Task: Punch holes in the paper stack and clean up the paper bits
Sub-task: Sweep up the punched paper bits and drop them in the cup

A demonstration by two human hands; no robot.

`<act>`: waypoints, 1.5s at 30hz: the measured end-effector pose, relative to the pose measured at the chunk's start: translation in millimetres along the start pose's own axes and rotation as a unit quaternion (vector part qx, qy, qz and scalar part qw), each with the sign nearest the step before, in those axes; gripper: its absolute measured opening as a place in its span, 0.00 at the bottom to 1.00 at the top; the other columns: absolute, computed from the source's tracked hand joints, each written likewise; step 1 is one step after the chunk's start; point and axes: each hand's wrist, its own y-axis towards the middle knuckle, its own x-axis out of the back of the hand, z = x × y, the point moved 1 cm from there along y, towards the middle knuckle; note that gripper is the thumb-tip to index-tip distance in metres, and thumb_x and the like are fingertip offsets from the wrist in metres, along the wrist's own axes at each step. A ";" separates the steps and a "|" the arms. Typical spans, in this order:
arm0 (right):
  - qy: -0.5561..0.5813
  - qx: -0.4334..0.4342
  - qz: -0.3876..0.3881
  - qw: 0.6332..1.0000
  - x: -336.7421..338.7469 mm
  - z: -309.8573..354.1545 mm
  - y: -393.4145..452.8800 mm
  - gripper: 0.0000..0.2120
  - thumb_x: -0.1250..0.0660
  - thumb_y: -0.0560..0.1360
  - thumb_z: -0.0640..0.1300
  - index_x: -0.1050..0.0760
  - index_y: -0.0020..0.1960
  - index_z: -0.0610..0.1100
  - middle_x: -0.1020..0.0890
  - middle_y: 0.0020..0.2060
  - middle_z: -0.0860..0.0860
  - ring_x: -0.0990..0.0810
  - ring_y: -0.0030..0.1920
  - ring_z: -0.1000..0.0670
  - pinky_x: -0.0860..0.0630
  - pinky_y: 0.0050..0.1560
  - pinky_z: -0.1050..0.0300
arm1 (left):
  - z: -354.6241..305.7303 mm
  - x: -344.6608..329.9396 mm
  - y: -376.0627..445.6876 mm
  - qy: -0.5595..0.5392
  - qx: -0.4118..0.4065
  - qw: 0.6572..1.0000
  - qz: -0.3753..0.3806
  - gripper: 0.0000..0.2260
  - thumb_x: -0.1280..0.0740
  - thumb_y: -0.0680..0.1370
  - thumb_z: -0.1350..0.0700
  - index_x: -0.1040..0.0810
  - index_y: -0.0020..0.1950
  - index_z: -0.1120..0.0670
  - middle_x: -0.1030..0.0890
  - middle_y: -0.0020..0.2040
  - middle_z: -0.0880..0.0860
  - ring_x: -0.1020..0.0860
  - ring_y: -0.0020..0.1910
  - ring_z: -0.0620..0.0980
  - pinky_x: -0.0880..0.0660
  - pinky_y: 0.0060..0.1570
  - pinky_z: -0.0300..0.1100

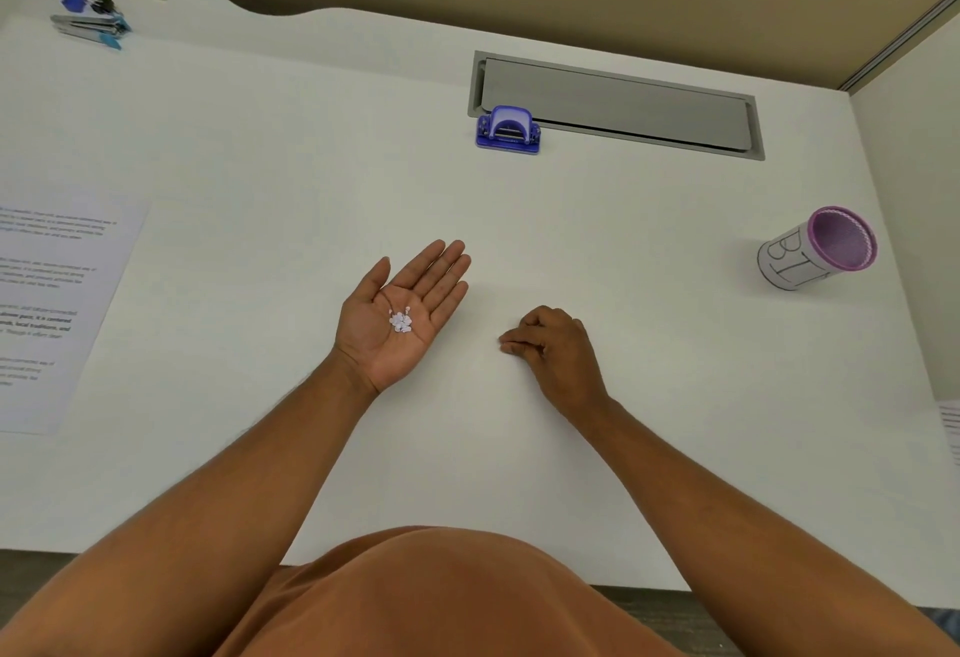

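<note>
Resting palm-up on the white surface (519,241), the left hand (400,316) lies flat and released, fingers extended, cradling a small heap of pale paper bits (400,321) in the middle of the palm. Right hand (553,347) sits just beside it, knuckles up, fingers curled in with the tips pinched against the surface; whether that grip has a bit in it, I cannot tell. Blue hole punch (508,130) stands well beyond both hands, at the near left corner of a grey cable hatch (618,103). Printed paper stack (57,303) lies at the left edge. Purple-rimmed mesh cup (818,248) with a hand-lettered paper wrap stands far right. Stapler, binder clips and a yellow-handled tool (88,14) cluster at the far left corner.
</note>
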 end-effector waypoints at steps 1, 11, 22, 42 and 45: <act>-0.007 0.000 -0.007 1.000 -0.8 1.1 -1.0 0.03 0.24 0.77 0.45 0.12 0.49 0.49 0.18 0.43 0.53 0.20 0.44 0.48 0.24 0.47 0.43 | 1.0 0.6 -0.4 0.000 0.000 1.000 0.001 0.26 0.48 0.89 0.47 0.25 0.76 0.63 0.28 0.80 0.62 0.29 0.80 0.61 0.35 0.80 0.56; -0.143 -0.023 -0.016 0.989 -14.8 19.8 -8.7 0.06 0.33 0.81 0.37 0.21 0.47 0.44 0.21 0.46 0.50 0.25 0.48 0.43 0.29 0.47 0.48 | 16.9 2.6 2.3 0.003 0.027 1.000 0.009 0.26 0.47 0.89 0.47 0.26 0.77 0.63 0.28 0.80 0.63 0.29 0.80 0.61 0.35 0.80 0.56; 0.075 -0.026 -0.014 0.997 -1.7 129.4 -13.2 0.13 0.40 0.82 0.31 0.22 0.63 0.27 0.21 0.63 0.32 0.25 0.66 0.34 0.28 0.69 0.37 | 42.6 -9.4 -0.8 -0.001 0.101 0.995 0.028 0.28 0.49 0.89 0.45 0.28 0.79 0.63 0.28 0.80 0.62 0.28 0.79 0.60 0.39 0.83 0.49; -0.060 -0.201 -0.118 0.971 11.5 37.3 -38.7 0.13 0.37 0.85 0.38 0.20 0.67 0.40 0.17 0.55 0.46 0.18 0.55 0.44 0.20 0.59 0.44 | -2.3 -7.0 15.7 -0.003 0.099 0.994 0.042 0.26 0.48 0.89 0.47 0.26 0.77 0.64 0.27 0.80 0.63 0.28 0.79 0.61 0.34 0.80 0.56; -0.090 -0.170 -0.066 0.979 9.7 24.5 -28.7 0.16 0.37 0.85 0.40 0.22 0.71 0.39 0.19 0.56 0.45 0.20 0.56 0.42 0.22 0.60 0.43 | -0.5 -4.3 13.5 -0.005 0.083 0.996 0.034 0.26 0.48 0.89 0.47 0.25 0.76 0.64 0.27 0.79 0.62 0.28 0.79 0.61 0.32 0.79 0.56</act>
